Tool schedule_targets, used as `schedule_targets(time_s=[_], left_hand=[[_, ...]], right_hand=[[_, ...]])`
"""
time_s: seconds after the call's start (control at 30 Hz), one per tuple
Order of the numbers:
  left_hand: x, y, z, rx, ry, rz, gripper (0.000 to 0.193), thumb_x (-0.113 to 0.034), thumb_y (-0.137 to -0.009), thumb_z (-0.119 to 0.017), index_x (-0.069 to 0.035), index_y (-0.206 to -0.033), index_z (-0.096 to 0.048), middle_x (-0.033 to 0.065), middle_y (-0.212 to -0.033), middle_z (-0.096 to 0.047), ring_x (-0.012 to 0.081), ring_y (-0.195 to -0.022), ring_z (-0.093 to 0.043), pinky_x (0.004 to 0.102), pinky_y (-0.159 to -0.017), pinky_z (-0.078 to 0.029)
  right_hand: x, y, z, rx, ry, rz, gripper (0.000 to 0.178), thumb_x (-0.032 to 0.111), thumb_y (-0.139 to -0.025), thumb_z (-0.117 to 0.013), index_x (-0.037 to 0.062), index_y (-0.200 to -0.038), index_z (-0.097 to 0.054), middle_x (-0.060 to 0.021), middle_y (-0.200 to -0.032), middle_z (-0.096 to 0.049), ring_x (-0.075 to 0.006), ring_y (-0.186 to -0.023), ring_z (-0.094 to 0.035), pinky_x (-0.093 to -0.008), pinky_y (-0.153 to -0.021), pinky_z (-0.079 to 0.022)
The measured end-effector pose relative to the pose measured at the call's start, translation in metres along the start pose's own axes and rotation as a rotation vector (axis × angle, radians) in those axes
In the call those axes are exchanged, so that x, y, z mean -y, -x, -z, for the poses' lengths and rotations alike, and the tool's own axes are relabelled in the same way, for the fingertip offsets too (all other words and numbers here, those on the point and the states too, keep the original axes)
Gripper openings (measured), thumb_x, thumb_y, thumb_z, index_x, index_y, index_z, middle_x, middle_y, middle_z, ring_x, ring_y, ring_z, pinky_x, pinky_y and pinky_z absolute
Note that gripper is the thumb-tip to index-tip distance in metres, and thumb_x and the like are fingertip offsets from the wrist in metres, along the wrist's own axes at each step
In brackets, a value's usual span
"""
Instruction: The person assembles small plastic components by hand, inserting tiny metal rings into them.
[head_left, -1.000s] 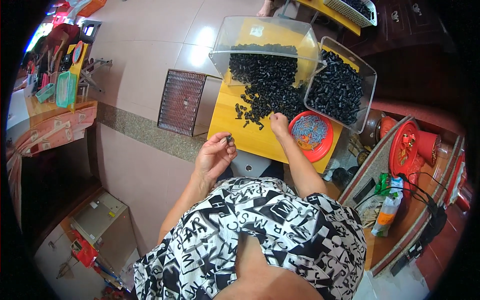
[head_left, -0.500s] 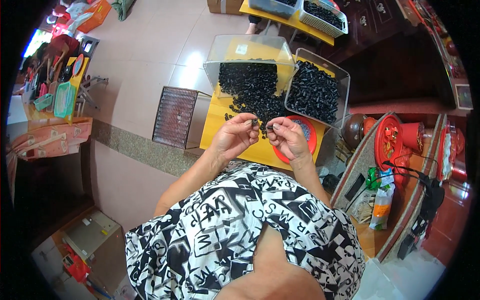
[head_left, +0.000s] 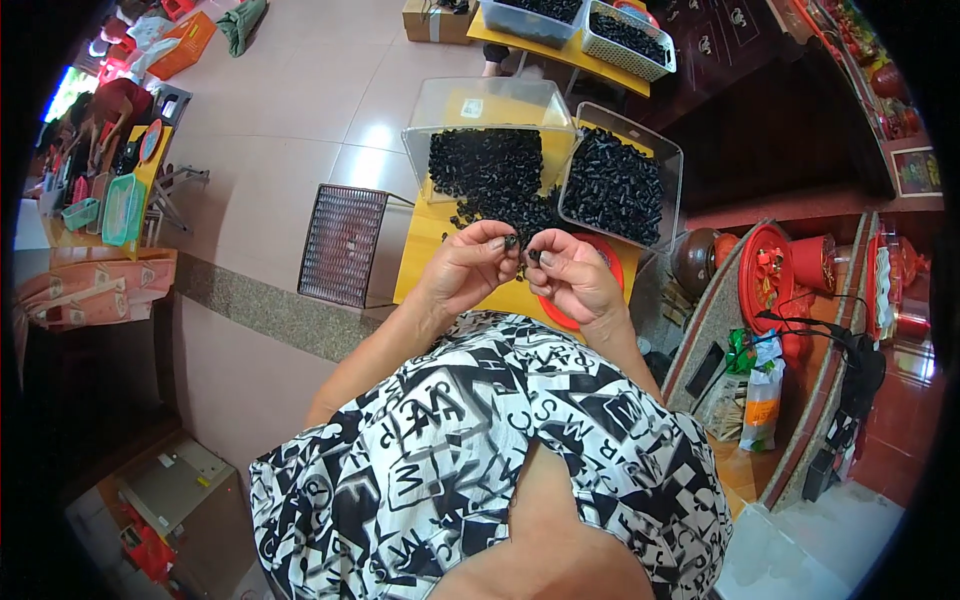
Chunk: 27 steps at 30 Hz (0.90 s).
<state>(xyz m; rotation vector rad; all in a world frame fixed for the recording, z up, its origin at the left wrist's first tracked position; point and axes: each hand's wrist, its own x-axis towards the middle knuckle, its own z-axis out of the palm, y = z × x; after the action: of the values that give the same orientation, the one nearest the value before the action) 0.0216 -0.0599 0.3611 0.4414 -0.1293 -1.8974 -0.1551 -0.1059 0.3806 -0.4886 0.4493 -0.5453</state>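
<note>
Left hand (head_left: 467,268) pinched a small black part (head_left: 511,242) | right hand (head_left: 573,275) pinched another (head_left: 534,255) | heaped clear bins (head_left: 487,110) remained unworked.

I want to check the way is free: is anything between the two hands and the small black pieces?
Nothing visible. The left hand pinches one small black piece in its fingers, and the right hand pinches another black piece, above the yellow table.
</note>
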Motion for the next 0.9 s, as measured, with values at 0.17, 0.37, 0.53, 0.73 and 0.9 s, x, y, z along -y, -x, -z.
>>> schedule_targets(time_s=[0.17, 0.37, 0.53, 0.73, 0.9], left_hand=[[0.0, 0.007, 0.004, 0.002, -0.011, -0.016, 0.018, -0.004, -0.077, -0.056, -0.004, -0.095, -0.056, 0.0087, -0.083, -0.057, 0.0145, -0.071, -0.052, 0.0257, -0.065, -0.042], [0.002, 0.013, 0.005, 0.008, -0.037, -0.02, 0.019, -0.005, -0.077, -0.056, -0.003, -0.096, -0.055, 0.0085, -0.083, -0.057, 0.0146, -0.073, -0.053, 0.0255, -0.065, -0.042], [0.004, 0.014, 0.002, 0.009, -0.088, -0.047, 0.019, -0.005, -0.077, -0.057, -0.003, -0.096, -0.055, 0.0083, -0.082, -0.058, 0.0148, -0.071, -0.053, 0.0257, -0.065, -0.042], [0.006, 0.016, -0.001, -0.023, -0.132, -0.065, 0.018, -0.005, -0.076, -0.058, -0.002, -0.094, -0.055, 0.008, -0.082, -0.058, 0.0148, -0.069, -0.053, 0.0249, -0.064, -0.043], [0.007, 0.019, -0.002, -0.068, -0.279, -0.11, 0.017, -0.002, -0.076, -0.058, 0.0, -0.093, -0.056, 0.008, -0.081, -0.058, 0.0137, -0.067, -0.052, 0.0233, -0.062, -0.043]], right_hand=[[-0.001, 0.0, -0.021, -0.073, 0.103, 0.07, 0.014, 0.005, -0.081, -0.052, 0.0013, -0.094, -0.05, -0.0042, -0.077, -0.053, -0.0101, -0.063, -0.05, -0.02, -0.053, -0.04], [-0.002, 0.0, -0.048, -0.335, 0.68, 0.199, 0.011, 0.0, -0.078, -0.052, -0.0005, -0.088, -0.053, -0.0018, -0.073, -0.054, -0.0055, -0.061, -0.05, -0.0169, -0.052, -0.04], [-0.004, 0.001, -0.049, -0.313, 0.743, 0.284, 0.009, 0.0, -0.077, -0.054, -0.0011, -0.085, -0.054, -0.0018, -0.074, -0.055, -0.0052, -0.062, -0.05, -0.0174, -0.054, -0.041], [-0.008, 0.002, -0.049, -0.33, 0.83, 0.306, 0.008, 0.0, -0.077, -0.053, -0.001, -0.085, -0.054, -0.0019, -0.074, -0.055, -0.0049, -0.063, -0.05, -0.0182, -0.055, -0.041], [-0.013, 0.001, -0.045, -0.353, 0.938, 0.331, 0.007, -0.001, -0.077, -0.053, -0.001, -0.085, -0.053, -0.0025, -0.074, -0.055, -0.0044, -0.067, -0.051, -0.0191, -0.056, -0.042]])
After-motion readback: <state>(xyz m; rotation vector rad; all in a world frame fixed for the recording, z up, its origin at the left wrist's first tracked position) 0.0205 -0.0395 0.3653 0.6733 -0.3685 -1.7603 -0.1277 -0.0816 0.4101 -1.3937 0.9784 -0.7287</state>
